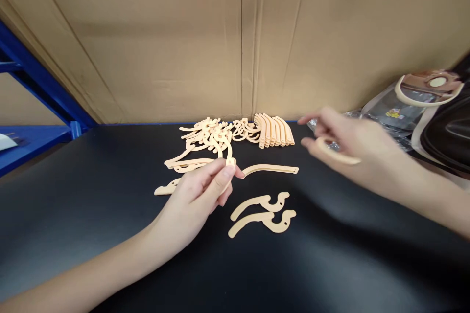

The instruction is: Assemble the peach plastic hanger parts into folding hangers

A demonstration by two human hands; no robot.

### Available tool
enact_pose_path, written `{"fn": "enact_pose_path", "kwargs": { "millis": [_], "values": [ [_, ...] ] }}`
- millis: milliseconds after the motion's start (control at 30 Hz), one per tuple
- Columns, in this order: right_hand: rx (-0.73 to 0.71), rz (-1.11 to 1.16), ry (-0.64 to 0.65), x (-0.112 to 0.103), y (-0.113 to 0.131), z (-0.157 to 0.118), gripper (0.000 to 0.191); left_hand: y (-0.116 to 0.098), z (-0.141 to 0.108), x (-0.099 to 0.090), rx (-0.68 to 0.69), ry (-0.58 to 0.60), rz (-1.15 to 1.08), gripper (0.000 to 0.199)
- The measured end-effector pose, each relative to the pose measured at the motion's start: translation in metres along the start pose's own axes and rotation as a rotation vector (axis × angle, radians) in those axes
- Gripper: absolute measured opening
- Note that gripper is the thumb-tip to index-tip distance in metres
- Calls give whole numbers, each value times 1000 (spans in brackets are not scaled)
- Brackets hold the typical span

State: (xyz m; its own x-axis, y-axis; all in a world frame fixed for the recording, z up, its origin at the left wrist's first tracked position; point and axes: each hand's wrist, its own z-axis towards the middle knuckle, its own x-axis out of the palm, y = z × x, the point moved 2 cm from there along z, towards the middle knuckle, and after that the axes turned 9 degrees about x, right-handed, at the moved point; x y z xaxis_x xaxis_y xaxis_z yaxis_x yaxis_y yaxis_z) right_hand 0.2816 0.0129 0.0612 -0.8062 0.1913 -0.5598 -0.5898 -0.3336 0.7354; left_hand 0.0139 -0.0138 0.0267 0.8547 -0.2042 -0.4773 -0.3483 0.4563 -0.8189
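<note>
My left hand (200, 190) pinches a small beige plastic piece (230, 161) between thumb and fingers, just above the black table (91, 195). My right hand (347, 144) hovers to the right and holds a curved beige strip (336, 154). Between them lies a long flat beige strip (271, 169). Two hook-shaped beige pieces (262, 215) lie side by side in front of my left hand. A tangled heap of beige pieces (209, 139) sits behind it, and a neat row of curved strips (274, 131) lies further back.
A cardboard wall (235, 34) stands right behind the table. Blue shelf framing (40, 88) is at the left. At the right edge lie plastic bags (389, 112) and a dark round item with a beige rim (429, 88).
</note>
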Motion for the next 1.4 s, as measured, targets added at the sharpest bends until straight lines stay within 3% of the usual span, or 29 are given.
{"fn": "enact_pose_path", "kwargs": {
  "millis": [100, 167, 400, 600, 767, 1167, 1400],
  "values": [
    [-107, -357, 193, 20, -5, -1, 12, -1, -1, 0, 93, 70, 147, 35],
    [-87, -410, 280, 30, -8, -2, 10, -1, -2, 1, 137, 99, 222, 35],
    [239, 39, 634, 44, -5, 4, 26, 9, -4, 5, 279, 131, 467, 39],
    [502, 501, 534, 62, -17, 0, 34, 12, -4, 7, 472, 107, 655, 35],
    [581, 573, 497, 72, -21, -9, 38, 12, -5, 7, 522, 1, 699, 30],
    [527, 579, 500, 78, -18, -17, 37, 9, -7, 13, 644, -13, 610, 33],
    [290, 533, 521, 77, -13, -20, 36, 5, -7, 13, 663, -26, 624, 39]
  ]
}}
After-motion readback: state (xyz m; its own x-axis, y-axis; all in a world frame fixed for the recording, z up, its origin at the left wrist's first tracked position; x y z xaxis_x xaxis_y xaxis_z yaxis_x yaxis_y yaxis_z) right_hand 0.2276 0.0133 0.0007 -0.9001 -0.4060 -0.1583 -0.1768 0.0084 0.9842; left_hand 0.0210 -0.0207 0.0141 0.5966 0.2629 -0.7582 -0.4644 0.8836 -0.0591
